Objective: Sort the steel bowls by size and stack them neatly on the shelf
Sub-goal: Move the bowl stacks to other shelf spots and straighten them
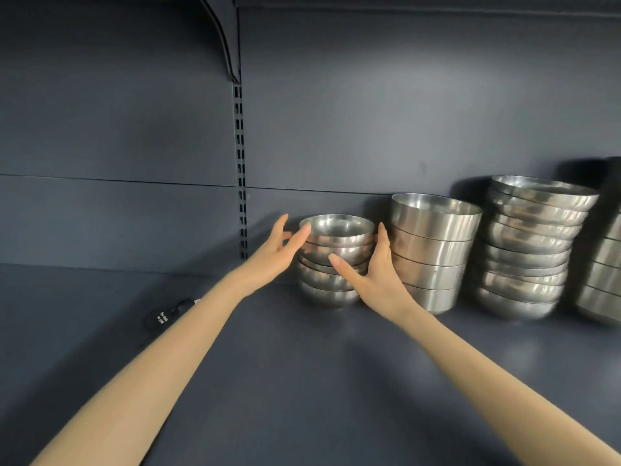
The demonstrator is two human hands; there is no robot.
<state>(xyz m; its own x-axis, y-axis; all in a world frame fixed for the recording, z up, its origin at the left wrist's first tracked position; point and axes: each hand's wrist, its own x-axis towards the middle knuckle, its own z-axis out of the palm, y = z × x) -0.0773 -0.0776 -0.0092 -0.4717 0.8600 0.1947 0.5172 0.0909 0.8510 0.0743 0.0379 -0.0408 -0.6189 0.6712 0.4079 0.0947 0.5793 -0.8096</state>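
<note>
1. The small bowl stack (336, 264) stands near the back edge of the shelf (302, 381), about the middle. Its bowls do not sit straight. Some lean a bit.
2. The left hand (279, 252) is at the left side of the stack. The right hand (373, 274) lies flat on the right side, with its thumb across the front. The fingers of both hands are straight and loose. They do not curl round anything.
3. I think the stack could tip over if one hand pushes harder than the other. The bowls are smooth and have round bottoms, so they can slide on each other.
4. The top bowl (337, 227) looks loose. A bump could make it slip off and bang down on the shelf.
5. A hard push to the right could knock the small stack into the middle stack (433, 250), which is just beside it.
6. All the bowls are shiny grey steel with bright streaks of light. The small ones are round like half a ball. The middle ones have straight sides.
7. The big round stack (531, 250) farther right is tall and a bit crooked. One more stack (605, 264) shows only partly at the right end of the shelf.
8. The shelf is dark, flat and dull, not shiny.
9. A small black thing (168, 314) lies toward the left end. I cannot tell what it is.
</note>
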